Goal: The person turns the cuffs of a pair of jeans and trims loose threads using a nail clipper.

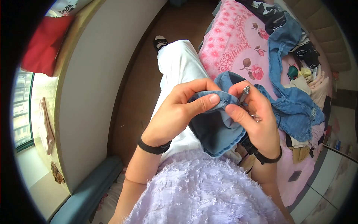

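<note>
Over my lap, my left hand point(186, 106) pinches the stitched edge of a blue denim garment point(220, 143) between thumb and fingers. Facing it, my right hand point(257, 119) is closed on the same edge, thumb against the cloth. A small silver metal tool point(245, 93) sticks up between the right fingers; its exact kind is partly hidden by them. The denim hangs down in an open loop, its darker inner side showing. More blue denim point(294, 108) lies on the bed just right of my right hand; whether it joins the held part cannot be seen.
A bed with a pink floral sheet point(231, 41) is at my right, with a pile of clothes point(315, 76) along its far side. White-trousered legs point(179, 61) stretch ahead. On the left, a ledge point(80, 33) by a window carries a red cushion point(46, 46).
</note>
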Available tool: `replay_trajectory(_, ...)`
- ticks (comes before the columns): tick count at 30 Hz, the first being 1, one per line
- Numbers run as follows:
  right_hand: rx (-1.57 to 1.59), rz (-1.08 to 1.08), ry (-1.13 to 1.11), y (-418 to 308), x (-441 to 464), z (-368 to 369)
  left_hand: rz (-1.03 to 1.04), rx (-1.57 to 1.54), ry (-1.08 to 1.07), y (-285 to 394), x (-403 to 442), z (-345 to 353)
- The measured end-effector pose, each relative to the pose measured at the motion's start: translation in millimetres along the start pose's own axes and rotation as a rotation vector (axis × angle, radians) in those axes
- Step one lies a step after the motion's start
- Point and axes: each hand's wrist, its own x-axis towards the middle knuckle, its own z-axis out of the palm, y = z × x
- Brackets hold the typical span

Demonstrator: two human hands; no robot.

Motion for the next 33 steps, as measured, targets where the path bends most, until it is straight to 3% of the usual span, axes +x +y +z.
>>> replay_trajectory(5, 0.264, 0.143, -0.057, 9, -1, -5, 0.249, 0.254, 0.184, -19, 10, -5)
replay_trajectory(6, 0.295, 0.149, -0.052, 10, -1, -4, 0.461, 0.434, 0.317, -21, 15, -3)
replay_trajectory(8, 0.331, 0.113, -0.003, 12, 0, -4, 0.623, 0.652, 0.347, -18, 12, -10)
replay_trajectory(13, 0.261, 0.041, -0.011, 12, -1, -6, 0.555, 0.841, 0.255, -2, 3, -1)
replay_trajectory(23, 0.077, -0.098, 0.021, 15, -2, 0, 0.543, 0.760, 0.277, -11, 9, 7)
replay_trajectory(29, 0.010, -0.103, 0.040, 16, -1, 2, 0.606, 0.666, 0.235, -18, 12, 2)
replay_trajectory(33, 0.054, -0.060, 0.014, 15, -1, 1, 0.458, 0.409, 0.323, -22, 10, 2)
